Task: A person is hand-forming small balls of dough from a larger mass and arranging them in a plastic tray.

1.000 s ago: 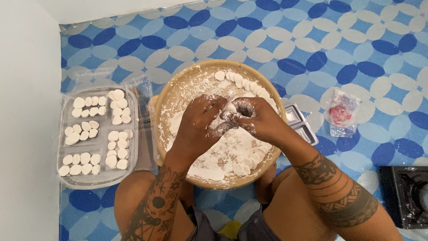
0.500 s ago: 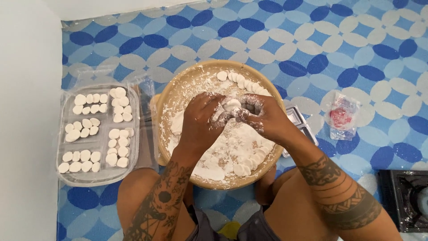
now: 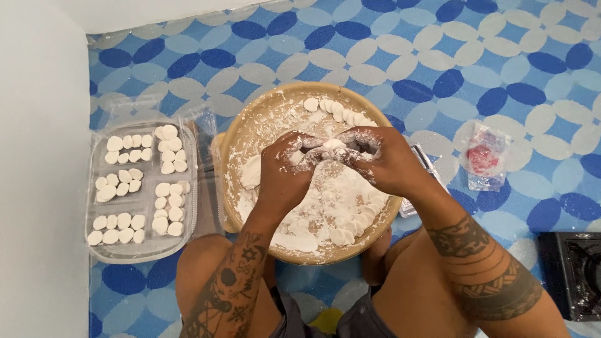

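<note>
A small white lump of dough sits pinched between the two hands, right above the middle of a round wooden tray dusted thick with flour. The lump is pale, smooth on top and rounded, only partly showing between the fingertips; its underside is hidden. The left hand curls around it from the left, fingers bent and caked in flour, and the right hand closes on it from the right, fingertips meeting the left hand's over the dough. Both hands are pressed in on the lump, not spread.

On the tray, a row of flat round dough discs lies along the far rim, and more discs are stacked along the near right edge, overlapping one another. A larger flat piece of dough lies at the left side of the tray, just beside the left hand. Loose flour covers most of the tray floor.

To the left of the tray, on the blue-and-white patterned floor, stands a clear plastic container with compartments filled with small white dough rounds in rows. To the right, well apart from the tray, lies a small clear packet with something red inside. A dark appliance shows at the near right edge. The person's knees flank the tray's near side.
</note>
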